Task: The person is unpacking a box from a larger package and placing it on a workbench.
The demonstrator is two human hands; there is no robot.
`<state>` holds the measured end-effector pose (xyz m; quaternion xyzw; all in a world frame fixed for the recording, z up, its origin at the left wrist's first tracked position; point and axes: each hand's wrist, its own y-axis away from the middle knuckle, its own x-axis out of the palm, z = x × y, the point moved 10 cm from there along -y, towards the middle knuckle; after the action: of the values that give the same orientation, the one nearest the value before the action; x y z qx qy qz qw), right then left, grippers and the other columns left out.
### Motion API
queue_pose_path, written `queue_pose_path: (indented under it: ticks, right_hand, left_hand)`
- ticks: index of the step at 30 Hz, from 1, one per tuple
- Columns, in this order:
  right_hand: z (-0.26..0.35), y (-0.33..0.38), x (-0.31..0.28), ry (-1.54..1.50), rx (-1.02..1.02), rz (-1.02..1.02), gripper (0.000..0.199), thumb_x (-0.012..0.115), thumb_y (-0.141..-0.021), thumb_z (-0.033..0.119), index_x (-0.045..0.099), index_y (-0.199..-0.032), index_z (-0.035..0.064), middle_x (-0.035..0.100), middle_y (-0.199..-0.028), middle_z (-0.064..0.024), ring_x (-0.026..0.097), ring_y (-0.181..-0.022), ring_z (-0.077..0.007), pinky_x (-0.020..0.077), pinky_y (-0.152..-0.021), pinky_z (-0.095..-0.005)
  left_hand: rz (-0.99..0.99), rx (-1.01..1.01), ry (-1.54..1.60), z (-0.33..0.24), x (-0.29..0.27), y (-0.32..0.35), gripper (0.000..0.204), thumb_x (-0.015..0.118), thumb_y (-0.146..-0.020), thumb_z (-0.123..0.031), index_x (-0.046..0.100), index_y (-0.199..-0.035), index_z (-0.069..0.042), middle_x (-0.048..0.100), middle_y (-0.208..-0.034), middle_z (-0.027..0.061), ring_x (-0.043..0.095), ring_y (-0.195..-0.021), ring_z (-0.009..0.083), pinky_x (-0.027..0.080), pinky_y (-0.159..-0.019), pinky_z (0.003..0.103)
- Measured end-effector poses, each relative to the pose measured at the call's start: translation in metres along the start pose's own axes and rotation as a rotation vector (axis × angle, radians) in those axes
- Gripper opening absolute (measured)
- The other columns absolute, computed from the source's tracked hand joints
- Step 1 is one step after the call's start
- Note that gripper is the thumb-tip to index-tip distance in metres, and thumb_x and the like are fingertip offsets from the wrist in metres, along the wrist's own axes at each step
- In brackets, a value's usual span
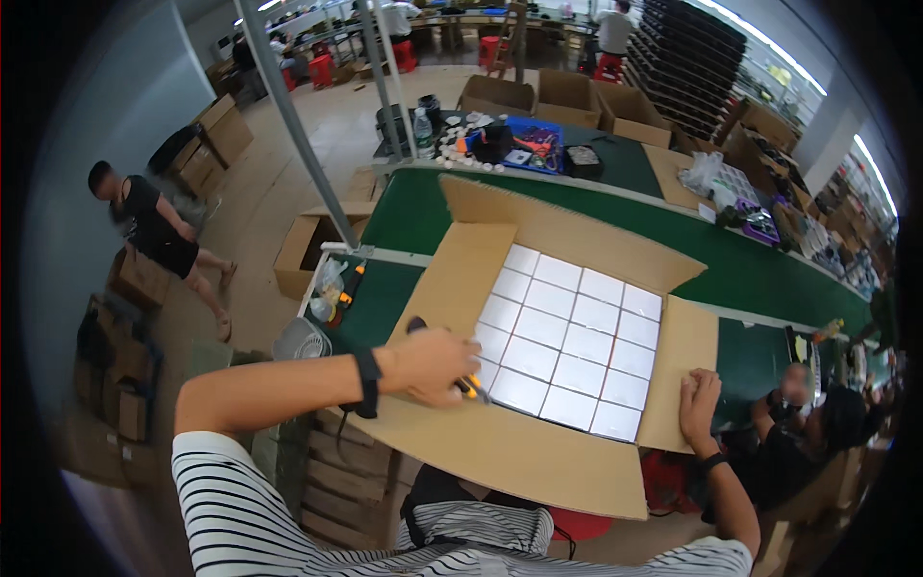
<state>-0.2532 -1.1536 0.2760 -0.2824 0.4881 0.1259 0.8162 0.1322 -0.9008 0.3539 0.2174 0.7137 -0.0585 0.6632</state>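
A large open cardboard box (529, 452) is in front of me, its flaps folded outward. Rows of white small boxes (562, 337) fill it, packed side by side. My left hand (428, 365) is over the left side of the box, closed around a yellow-and-black utility knife (470, 387). Its dark end sticks out behind the hand, and its tip is near the front left corner of the white boxes. On the right flap rests my right hand (699, 404), holding nothing, fingers stretched out near the flap's outer edge.
A second yellow-and-black tool (352, 286) and a grey plastic basket (301, 341) are at the left. Behind runs a green workbench (413, 207) with a blue tray (535, 139) and a water bottle (423, 135). One person (154, 221) walks at left; another (817, 433) sits at right.
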Motion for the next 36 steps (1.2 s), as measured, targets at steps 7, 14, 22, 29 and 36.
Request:
queue_pose_path:
  ticks: [7,14,22,29,36]
  right_hand:
    - [0.117,-0.076,-0.014,0.071,-0.36,0.183,0.055,0.061,-0.095,0.012,0.045,-0.146,-0.0006,0.042,-0.15,-0.028,0.044,-0.136,-0.0444,0.0382,-0.112,-0.049]
    - [0.184,-0.164,0.008,0.485,-0.754,0.175,0.08,0.065,-0.088,0.006,0.031,-0.16,0.0087,0.017,-0.17,-0.0183,0.014,-0.158,-0.035,0.0169,-0.128,-0.0471]
    - [0.184,-0.044,-0.083,-0.209,-0.038,0.404,0.055,0.053,-0.106,0.015,0.036,-0.157,0.0034,0.041,-0.159,-0.0187,0.052,-0.134,-0.0318,0.0382,-0.114,-0.0413]
    - [0.223,0.126,-0.158,0.076,-0.055,-0.061,0.04,0.054,-0.105,0.006,0.051,-0.144,-0.0033,0.057,-0.145,-0.0163,0.058,-0.124,-0.0285,0.0448,-0.106,-0.0388]
    - [0.225,0.184,-0.15,0.175,0.053,0.032,0.047,0.059,-0.1,0.001,0.05,-0.146,0.002,0.056,-0.14,-0.0176,0.061,-0.115,-0.0308,0.0491,-0.098,-0.04]
  left_hand:
    - [-0.627,-0.433,0.196,0.101,-0.065,0.137,0.031,0.081,-0.077,-0.014,0.065,-0.101,-0.004,0.065,-0.102,0.0126,0.065,-0.095,0.0353,0.053,-0.081,0.042]
    - [-0.81,-0.531,0.565,0.086,-0.062,0.163,0.034,0.074,-0.094,-0.026,0.069,-0.121,-0.006,0.065,-0.091,0.0083,0.056,-0.081,0.0206,0.046,-0.073,0.034]
    - [-1.189,-1.27,1.354,0.036,0.196,0.327,0.029,0.067,-0.099,-0.031,0.057,-0.108,-0.005,0.06,-0.096,0.0011,0.058,-0.087,0.0081,0.049,-0.077,0.028]
    - [-1.001,-1.129,1.671,0.113,0.357,0.194,0.056,0.069,-0.094,-0.017,0.048,-0.142,0.001,0.065,-0.111,0.0086,0.063,-0.097,0.0194,0.052,-0.084,0.032]
    - [-1.052,-1.465,0.719,0.275,0.368,0.25,0.063,0.074,-0.085,-0.01,0.048,-0.142,0.0,0.058,-0.131,0.0258,0.058,-0.121,0.0404,0.045,-0.105,0.047]
